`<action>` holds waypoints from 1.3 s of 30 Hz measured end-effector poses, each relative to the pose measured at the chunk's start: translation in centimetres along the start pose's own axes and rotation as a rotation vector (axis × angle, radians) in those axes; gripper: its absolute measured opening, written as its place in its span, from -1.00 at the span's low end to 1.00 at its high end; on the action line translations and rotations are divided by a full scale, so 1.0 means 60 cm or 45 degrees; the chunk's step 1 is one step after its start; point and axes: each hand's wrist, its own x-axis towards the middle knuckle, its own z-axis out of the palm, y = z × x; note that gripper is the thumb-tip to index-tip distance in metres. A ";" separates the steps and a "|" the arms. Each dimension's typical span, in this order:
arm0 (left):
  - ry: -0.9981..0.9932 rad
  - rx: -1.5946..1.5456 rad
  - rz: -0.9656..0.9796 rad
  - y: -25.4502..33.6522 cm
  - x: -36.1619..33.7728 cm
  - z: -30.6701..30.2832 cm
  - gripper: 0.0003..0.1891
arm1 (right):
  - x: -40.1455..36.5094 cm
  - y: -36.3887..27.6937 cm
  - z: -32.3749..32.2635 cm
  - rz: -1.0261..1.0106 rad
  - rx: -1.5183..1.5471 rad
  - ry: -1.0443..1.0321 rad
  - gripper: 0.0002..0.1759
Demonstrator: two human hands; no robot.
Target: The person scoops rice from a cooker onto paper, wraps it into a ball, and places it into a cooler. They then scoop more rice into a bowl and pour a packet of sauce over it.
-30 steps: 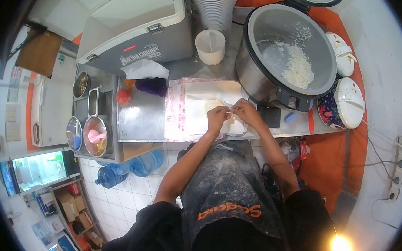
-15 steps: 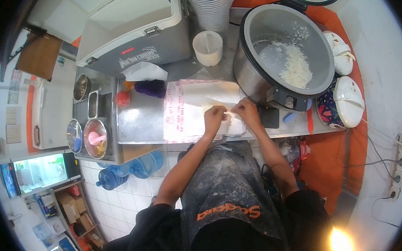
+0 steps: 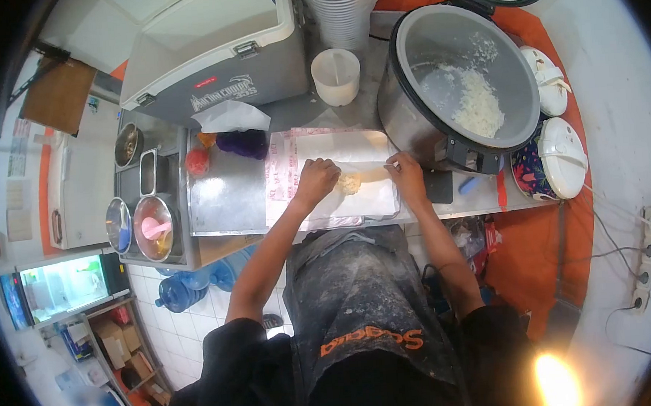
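White paper sheets (image 3: pixel 303 204) lie stacked on the metal counter, with pink-printed paper (image 3: pixel 277 178) under their left side. A small pale-yellow heap of food (image 3: pixel 349 183) sits on the top sheet. My left hand (image 3: pixel 319 179) is closed at the left of the heap, its fingertips pinching the edge of the paper. On the right, my right hand (image 3: pixel 407 176) pinches the paper too, near its right edge. Between the hands the sheet's upper edge looks lifted or folded. Fingertip details are too small to tell.
An open rice cooker (image 3: pixel 459 80) with rice stands at the right. A grey cooler (image 3: pixel 218 67), a white container (image 3: pixel 336 78) and stacked bowls (image 3: pixel 338 10) stand behind. Metal bowls (image 3: pixel 154 228) are at the left.
My hands have moved apart, the left one leftward and the right one slightly right. The food heap between them has come into clear view.
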 end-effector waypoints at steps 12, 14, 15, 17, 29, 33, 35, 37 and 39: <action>-0.116 -0.166 0.296 -0.007 -0.003 0.010 -0.88 | -0.038 0.002 0.005 0.067 -0.128 0.111 -0.79; -0.126 -0.168 0.313 -0.005 -0.002 0.004 -0.88 | -0.040 0.008 0.007 0.106 -0.077 0.128 -0.80; -0.112 -0.172 0.342 -0.004 -0.001 0.000 -0.88 | -0.038 0.011 0.010 0.109 -0.077 0.132 -0.80; -0.099 -0.176 0.370 -0.002 0.000 -0.003 -0.88 | -0.036 0.015 0.015 0.097 -0.089 0.154 -0.82; -0.079 -0.194 0.242 -0.024 0.004 0.001 -0.89 | -0.034 0.005 0.023 0.132 0.055 0.421 -0.80; 0.230 -0.437 -0.024 -0.047 0.029 -0.002 -0.91 | -0.045 -0.009 0.031 0.122 0.094 0.425 -0.78; 0.291 -0.340 0.012 -0.058 0.039 -0.006 -0.89 | -0.054 -0.008 0.041 0.107 -0.030 0.321 -0.76; 0.164 -0.365 0.068 -0.048 0.039 -0.020 -0.88 | -0.068 0.011 0.055 0.067 -0.062 0.296 -0.75; 0.027 -0.392 0.117 -0.038 0.027 -0.019 -0.87 | -0.080 0.012 0.058 0.034 -0.090 0.265 -0.73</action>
